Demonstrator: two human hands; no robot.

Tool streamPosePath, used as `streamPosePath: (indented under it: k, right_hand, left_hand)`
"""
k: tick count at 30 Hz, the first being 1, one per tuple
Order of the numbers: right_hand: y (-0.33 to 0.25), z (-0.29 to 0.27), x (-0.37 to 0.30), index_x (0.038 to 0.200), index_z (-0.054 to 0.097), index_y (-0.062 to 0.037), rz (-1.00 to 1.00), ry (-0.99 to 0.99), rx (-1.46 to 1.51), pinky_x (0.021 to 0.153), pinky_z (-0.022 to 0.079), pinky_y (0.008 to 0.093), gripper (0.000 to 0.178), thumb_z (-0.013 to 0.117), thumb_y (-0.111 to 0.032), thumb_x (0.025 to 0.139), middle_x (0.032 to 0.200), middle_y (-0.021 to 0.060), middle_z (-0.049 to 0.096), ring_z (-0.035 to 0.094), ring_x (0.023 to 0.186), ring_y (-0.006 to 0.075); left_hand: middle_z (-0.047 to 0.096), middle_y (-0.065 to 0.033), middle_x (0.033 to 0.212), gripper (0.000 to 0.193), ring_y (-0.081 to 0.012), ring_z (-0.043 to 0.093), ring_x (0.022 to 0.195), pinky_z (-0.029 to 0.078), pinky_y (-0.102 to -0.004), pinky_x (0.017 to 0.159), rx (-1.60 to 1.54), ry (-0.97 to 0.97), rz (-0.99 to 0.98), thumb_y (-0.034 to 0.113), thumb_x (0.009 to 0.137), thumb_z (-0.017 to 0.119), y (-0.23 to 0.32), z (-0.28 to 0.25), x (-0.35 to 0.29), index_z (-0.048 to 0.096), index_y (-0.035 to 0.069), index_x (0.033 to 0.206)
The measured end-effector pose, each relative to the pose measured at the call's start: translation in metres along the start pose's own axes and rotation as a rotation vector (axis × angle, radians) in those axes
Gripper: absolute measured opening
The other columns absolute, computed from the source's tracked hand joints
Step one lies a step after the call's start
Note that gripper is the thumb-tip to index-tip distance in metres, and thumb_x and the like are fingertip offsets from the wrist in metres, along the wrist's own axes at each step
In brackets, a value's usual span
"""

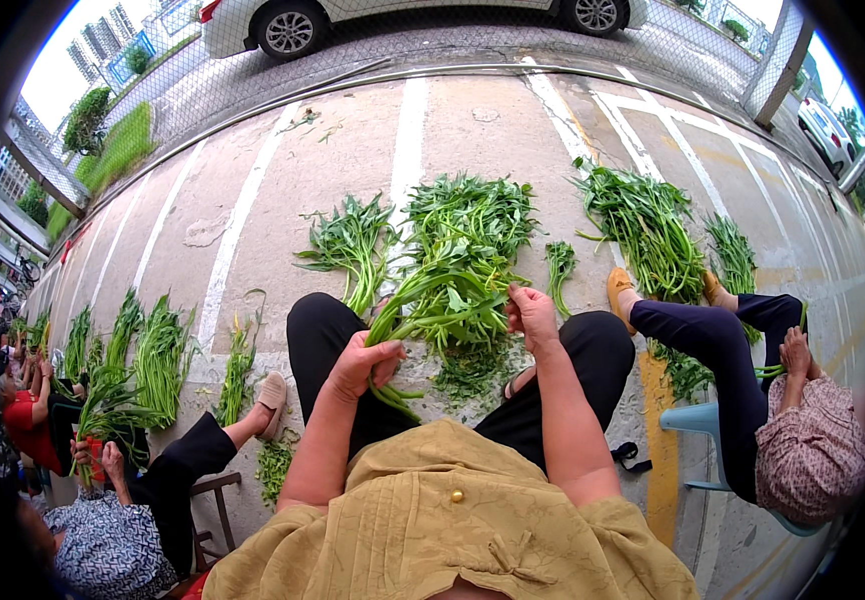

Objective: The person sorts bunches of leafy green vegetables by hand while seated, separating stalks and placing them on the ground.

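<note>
My left hand (pixel 368 364) is closed round a bunch of water spinach (pixel 408 305), its green stems poking out below the fist and its leaves arching up to the right. Close to the leafy end is my right hand (pixel 534 314), thumb and fingers pinched together; whatever lies between them is too small to make out. Beyond my knees a large heap of leafy greens (pixel 473 212) lies on the ground, with a smaller bundle (pixel 351 245) to its left. Torn leaf scraps (pixel 475 368) are scattered between my feet.
On the right a person (pixel 815 440) sits on a blue stool (pixel 695 420) beside another pile of greens (pixel 645 230). People on the left (pixel 113 535) handle greens near several long bundles (pixel 163 360). A wire fence (pixel 433 45) and a white car (pixel 403 12) stand beyond.
</note>
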State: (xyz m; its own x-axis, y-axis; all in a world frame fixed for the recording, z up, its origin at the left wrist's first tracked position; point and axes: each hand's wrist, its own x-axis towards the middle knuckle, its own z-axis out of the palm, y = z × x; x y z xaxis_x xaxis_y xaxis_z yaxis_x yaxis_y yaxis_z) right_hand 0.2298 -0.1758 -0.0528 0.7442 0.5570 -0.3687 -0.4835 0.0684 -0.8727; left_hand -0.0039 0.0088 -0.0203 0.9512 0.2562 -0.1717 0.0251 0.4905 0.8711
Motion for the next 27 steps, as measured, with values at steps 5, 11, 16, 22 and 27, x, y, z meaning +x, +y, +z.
streamPosePath:
  k: [5, 11, 16, 22, 27]
  right_hand:
    - [0.008, -0.008, 0.009, 0.073, 0.051, -0.0062, -0.234, 0.003, -0.298, 0.032, 0.033, 0.0231, 0.03, 0.054, -0.032, 0.089, 0.051, 0.0003, 0.047, 0.044, 0.038, 0.0078]
    - [0.01, -0.005, 0.011, 0.073, 0.05, -0.0047, -0.251, 0.058, -0.448, 0.031, 0.032, 0.024, 0.036, 0.048, -0.035, 0.092, 0.046, 0.0009, 0.043, 0.041, 0.034, 0.0086]
    - [0.022, -0.028, 0.034, 0.073, 0.048, -0.0049, -0.478, 0.113, -0.696, 0.031, 0.033, 0.0243, 0.034, 0.045, -0.033, 0.092, 0.047, 0.0009, 0.043, 0.041, 0.034, 0.0087]
    - [-0.004, -0.024, 0.017, 0.07, 0.045, -0.0076, -0.109, 0.124, -0.06, 0.029, 0.036, 0.0263, 0.032, 0.048, -0.032, 0.09, 0.046, -0.0023, 0.038, 0.041, 0.034, 0.0094]
    - [-0.004, -0.028, 0.015, 0.072, 0.048, -0.0067, -0.052, 0.115, -0.078, 0.031, 0.039, 0.0262, 0.025, 0.055, -0.027, 0.085, 0.049, -0.0009, 0.043, 0.045, 0.037, 0.0098]
  left_hand:
    - [0.042, -0.0024, 0.043, 0.021, -0.0096, 0.035, 0.031, 0.029, -0.0227, 0.031, -0.02, 0.058, -0.119, 0.018, 0.083, 0.06, 0.015, 0.01, -0.007, 0.057, -0.001, 0.073]
    - [0.042, -0.0025, 0.045, 0.023, -0.0087, 0.036, 0.031, 0.03, -0.0217, 0.03, -0.011, 0.043, -0.146, 0.021, 0.082, 0.062, 0.012, 0.005, -0.005, 0.055, 0.0, 0.077]
    - [0.04, -0.0017, 0.045, 0.023, -0.0093, 0.035, 0.032, 0.029, -0.0224, 0.03, -0.066, 0.024, -0.172, 0.022, 0.083, 0.061, 0.014, 0.005, -0.002, 0.054, 0.002, 0.074]
    - [0.038, 0.0001, 0.043, 0.023, -0.0104, 0.034, 0.032, 0.029, -0.0242, 0.033, -0.11, 0.022, -0.156, 0.022, 0.084, 0.06, 0.014, 0.003, -0.003, 0.054, 0.004, 0.07]
    - [0.038, 0.0001, 0.044, 0.023, -0.0102, 0.034, 0.033, 0.029, -0.0242, 0.033, -0.134, -0.009, -0.134, 0.021, 0.084, 0.06, 0.015, 0.005, -0.002, 0.055, 0.004, 0.071]
